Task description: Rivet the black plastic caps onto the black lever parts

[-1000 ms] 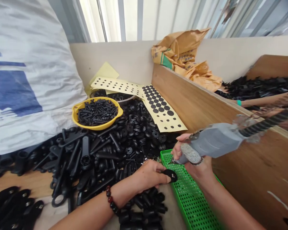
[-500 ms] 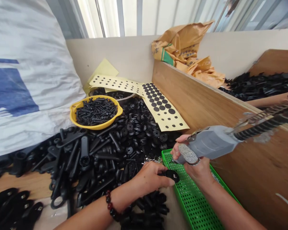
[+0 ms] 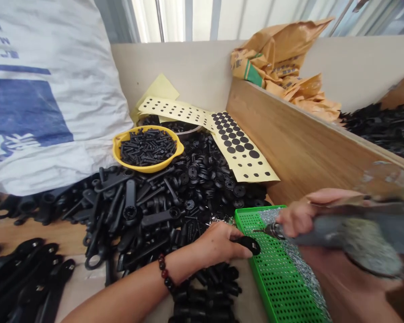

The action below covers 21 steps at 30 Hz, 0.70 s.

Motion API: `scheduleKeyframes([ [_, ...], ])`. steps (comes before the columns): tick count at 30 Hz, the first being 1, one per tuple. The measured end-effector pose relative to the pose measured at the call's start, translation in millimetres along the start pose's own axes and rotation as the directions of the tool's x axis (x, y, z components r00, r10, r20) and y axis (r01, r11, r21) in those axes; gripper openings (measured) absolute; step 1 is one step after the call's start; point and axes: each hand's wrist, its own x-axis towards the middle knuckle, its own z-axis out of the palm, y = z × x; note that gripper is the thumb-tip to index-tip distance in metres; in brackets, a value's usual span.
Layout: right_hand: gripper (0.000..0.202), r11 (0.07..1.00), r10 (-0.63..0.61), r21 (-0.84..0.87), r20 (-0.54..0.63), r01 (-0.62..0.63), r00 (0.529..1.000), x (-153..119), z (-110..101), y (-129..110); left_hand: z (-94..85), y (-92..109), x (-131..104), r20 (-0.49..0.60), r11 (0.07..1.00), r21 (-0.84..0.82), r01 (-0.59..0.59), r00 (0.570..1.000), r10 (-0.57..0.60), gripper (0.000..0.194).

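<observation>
My left hand [image 3: 218, 242] pinches a black plastic part [image 3: 251, 245] by its rounded end, over the left rim of a green perforated basket [image 3: 283, 282]. A small light-coloured spot shows on that end; the rest hides in my fingers. In my right hand [image 3: 298, 218], smeared by motion, is a grey power screwdriver [image 3: 330, 231] lying nearly level, its thin bit pointing left above the basket. Whether a screw sits on the bit I cannot tell. Small silvery screws [image 3: 305, 269] lie along the basket's right side.
Loose black handles and discs [image 3: 202, 170] are heaped left of the basket. Behind them stand a yellow bowl [image 3: 148, 168] of black screw-like pieces and dotted sticker sheets [image 3: 252, 168]. A wooden divider [image 3: 276, 130] rises on the right, a white sack [image 3: 87, 103] on the left.
My right hand has drawn the screwdriver back to the right, away from the black part, and its bit now shows. My left hand keeps its pinch. The camera view has shifted slightly.
</observation>
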Motion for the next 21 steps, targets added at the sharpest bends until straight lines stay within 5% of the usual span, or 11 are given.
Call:
scheduleKeyframes([
  [21,0.013,0.999,0.042,0.004,0.079,-0.042,0.996,-12.0,9.8,7.9,0.3,-0.1,1.8,-0.007,0.997,0.068,-0.021,1.000,0.022,0.019],
])
